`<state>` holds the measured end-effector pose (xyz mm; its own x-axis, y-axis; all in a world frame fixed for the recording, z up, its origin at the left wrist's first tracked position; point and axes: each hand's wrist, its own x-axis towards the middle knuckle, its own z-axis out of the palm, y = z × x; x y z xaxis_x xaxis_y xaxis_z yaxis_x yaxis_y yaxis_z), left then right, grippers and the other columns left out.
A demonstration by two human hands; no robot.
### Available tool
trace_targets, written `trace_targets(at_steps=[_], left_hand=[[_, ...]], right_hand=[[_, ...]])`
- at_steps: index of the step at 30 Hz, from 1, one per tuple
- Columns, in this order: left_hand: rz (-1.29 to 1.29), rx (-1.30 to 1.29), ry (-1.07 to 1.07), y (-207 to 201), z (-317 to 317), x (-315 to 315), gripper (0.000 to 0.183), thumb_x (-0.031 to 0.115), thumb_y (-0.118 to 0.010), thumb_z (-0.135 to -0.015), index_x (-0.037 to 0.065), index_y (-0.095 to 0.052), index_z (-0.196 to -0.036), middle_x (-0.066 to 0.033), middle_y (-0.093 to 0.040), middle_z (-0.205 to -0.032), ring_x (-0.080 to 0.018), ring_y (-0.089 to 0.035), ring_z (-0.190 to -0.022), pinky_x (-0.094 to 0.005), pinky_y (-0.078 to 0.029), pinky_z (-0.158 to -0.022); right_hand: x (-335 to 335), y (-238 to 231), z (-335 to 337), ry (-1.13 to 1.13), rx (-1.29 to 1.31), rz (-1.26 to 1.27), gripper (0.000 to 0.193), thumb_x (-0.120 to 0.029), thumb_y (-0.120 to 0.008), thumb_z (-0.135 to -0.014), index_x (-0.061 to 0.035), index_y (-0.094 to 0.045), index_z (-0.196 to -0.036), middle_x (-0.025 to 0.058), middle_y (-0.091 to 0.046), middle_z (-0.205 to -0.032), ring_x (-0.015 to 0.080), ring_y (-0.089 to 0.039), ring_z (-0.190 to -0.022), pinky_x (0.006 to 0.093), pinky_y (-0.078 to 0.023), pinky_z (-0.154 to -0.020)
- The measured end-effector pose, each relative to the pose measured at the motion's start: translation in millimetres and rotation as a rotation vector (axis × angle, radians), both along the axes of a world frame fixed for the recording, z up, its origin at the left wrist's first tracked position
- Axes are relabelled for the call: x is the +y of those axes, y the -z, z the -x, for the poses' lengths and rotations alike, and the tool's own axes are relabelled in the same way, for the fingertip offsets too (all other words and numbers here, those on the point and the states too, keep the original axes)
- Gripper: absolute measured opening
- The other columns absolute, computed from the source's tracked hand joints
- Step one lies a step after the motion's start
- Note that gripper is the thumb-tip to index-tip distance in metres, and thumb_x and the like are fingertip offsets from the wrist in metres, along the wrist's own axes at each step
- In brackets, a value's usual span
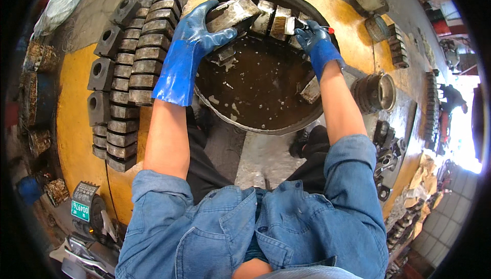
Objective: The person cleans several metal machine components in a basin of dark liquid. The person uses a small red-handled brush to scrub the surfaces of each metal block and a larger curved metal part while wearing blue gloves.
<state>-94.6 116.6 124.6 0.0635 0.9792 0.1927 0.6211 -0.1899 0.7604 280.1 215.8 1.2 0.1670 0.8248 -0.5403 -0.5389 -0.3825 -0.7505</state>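
Observation:
A wide round metal tub [240,125] of murky brown liquid stands in front of me. My left hand [197,33], in a blue rubber glove, grips a wet metal block [232,14] at the tub's far left rim, thumb and fingers around its left end. In my right hand [316,42], also gloved, is a brush [280,25] with tan bristles pointing left and a red handle tip showing past the fingers. The bristles lie over a row of metal blocks [262,18] along the far rim. Another block [310,90] sits partly in the liquid at the right.
On the left stand long rows of stacked metal blocks [151,48] and several blocks with round holes [105,42]. A metal cylinder [372,93] and a tin [377,28] are right of the tub. A motorbike [84,253] is at the lower left. Far right, a person [452,97] appears.

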Motion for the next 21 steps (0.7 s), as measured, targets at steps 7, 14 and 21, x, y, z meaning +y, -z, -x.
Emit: trace_targets(at_steps=[7, 14, 21], left_hand=[[0.021, 0.005, -0.011, -3, 1, -2, 0.09, 0.04, -0.093, -0.071, 0.002, -0.056, -0.145, -0.0211, -0.065, -0.138, -0.0333, -0.062, -0.128, -0.0415, -0.048, -0.111], [0.0, 0.101, -0.041, -5, 4, -8, 0.092, 0.04, -0.092, -0.07, 0.006, -0.054, -0.148, -0.022, -0.063, -0.141, -0.0335, -0.06, -0.132, -0.0409, -0.046, -0.113], [-0.033, 0.12, -0.006, -6, 2, -9, 0.095, 0.04, -0.092, -0.07, 0.006, -0.052, -0.149, -0.0212, -0.061, -0.143, -0.0331, -0.059, -0.133, -0.0417, -0.047, -0.113]], right_hand=[[7, 23, -66, 0.096, -0.018, -0.036, 0.031, -0.03, -0.062, -0.104, -0.0048, -0.061, -0.122, 0.0163, -0.069, -0.106, 0.03, -0.069, -0.087, 0.0416, -0.061, -0.076], [-43, -35, -10, 0.084, -0.979, -0.208, 0.043, -0.031, -0.072, -0.098, -0.0027, -0.064, -0.129, 0.0059, -0.07, -0.099, 0.0161, -0.064, -0.078, 0.0323, -0.051, -0.064], [-76, -96, 122, -0.541, -0.061, -0.029, 0.062, -0.049, -0.064, -0.099, -0.0031, -0.057, -0.14, 0.0213, -0.064, -0.132, 0.0313, -0.067, -0.109, 0.0451, -0.056, -0.095]])
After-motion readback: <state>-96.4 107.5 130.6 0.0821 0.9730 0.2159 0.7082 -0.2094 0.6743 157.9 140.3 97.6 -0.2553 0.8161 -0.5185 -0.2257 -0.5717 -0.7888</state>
